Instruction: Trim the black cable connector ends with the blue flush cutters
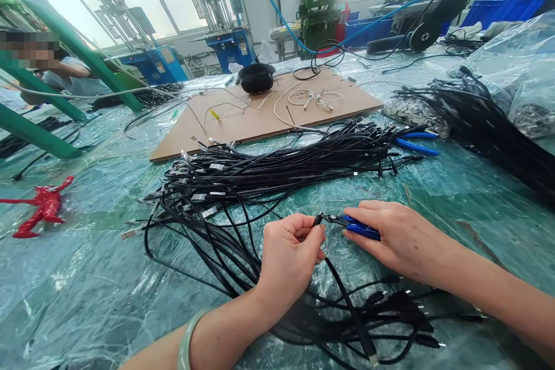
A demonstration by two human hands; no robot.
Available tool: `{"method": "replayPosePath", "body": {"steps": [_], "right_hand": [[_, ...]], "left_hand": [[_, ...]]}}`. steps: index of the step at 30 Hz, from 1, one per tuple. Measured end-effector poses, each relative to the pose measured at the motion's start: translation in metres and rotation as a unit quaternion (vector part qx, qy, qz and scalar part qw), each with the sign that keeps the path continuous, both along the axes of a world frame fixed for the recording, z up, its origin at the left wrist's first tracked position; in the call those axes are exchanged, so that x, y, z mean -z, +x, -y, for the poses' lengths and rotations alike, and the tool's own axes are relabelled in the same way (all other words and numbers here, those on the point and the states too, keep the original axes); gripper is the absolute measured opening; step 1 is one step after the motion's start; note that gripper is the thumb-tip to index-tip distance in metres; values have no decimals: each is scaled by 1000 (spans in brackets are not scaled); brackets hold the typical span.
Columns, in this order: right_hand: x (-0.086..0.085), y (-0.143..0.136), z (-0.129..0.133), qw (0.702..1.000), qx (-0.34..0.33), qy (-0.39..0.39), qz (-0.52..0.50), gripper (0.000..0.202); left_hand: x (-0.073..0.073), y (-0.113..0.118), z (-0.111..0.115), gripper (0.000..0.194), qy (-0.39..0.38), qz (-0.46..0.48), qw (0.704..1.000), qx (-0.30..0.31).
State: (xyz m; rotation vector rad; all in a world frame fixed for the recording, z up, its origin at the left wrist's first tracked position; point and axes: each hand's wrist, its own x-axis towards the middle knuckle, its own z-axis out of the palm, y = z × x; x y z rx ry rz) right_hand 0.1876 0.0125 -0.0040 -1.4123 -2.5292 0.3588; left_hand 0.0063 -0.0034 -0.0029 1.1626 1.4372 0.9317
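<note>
My left hand (291, 251) pinches the end of a black cable (340, 280) near its connector. In my right hand (396, 237) is a pair of blue-handled cutting pliers (363, 229), closed in the fingers. The pliers' jaws meet the connector end held by the left fingertips; whether they touch it or cut into it I cannot tell. Below both hands lies a loose pile of black cables (390, 312) with small plugs. Behind them stretches a larger bundle of black cables (277, 162), with metal USB plugs at its left end.
Cardboard sheets (255, 118) lie behind the bundle, bearing a black round object (255, 78) and pale cables (318, 98). Other blue handles (418, 144) poke out at the bundle's right. A red figure (43, 205) lies left. More cables (489, 121) are right. A person (71, 66) sits far left.
</note>
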Motion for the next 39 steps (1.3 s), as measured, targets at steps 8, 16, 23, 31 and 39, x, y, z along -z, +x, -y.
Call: {"method": "replayPosePath", "body": {"steps": [8, 16, 23, 31, 39], "right_hand": [[0, 0, 0, 1000, -5, -12, -8, 24], [-2, 1, -1, 1000, -7, -22, -10, 25], [0, 2, 3, 998, -1, 55, 16, 24], [-3, -3, 4, 993, -10, 115, 39, 18], [-5, -4, 7, 986, -8, 159, 49, 12]], "left_hand": [[0, 0, 0, 12, 10, -11, 1000, 2], [3, -1, 1, 13, 17, -24, 1000, 9], [3, -2, 0, 15, 28, -48, 998, 14], [8, -5, 3, 15, 102, -84, 991, 10], [10, -6, 3, 20, 195, -191, 961, 44]]}}
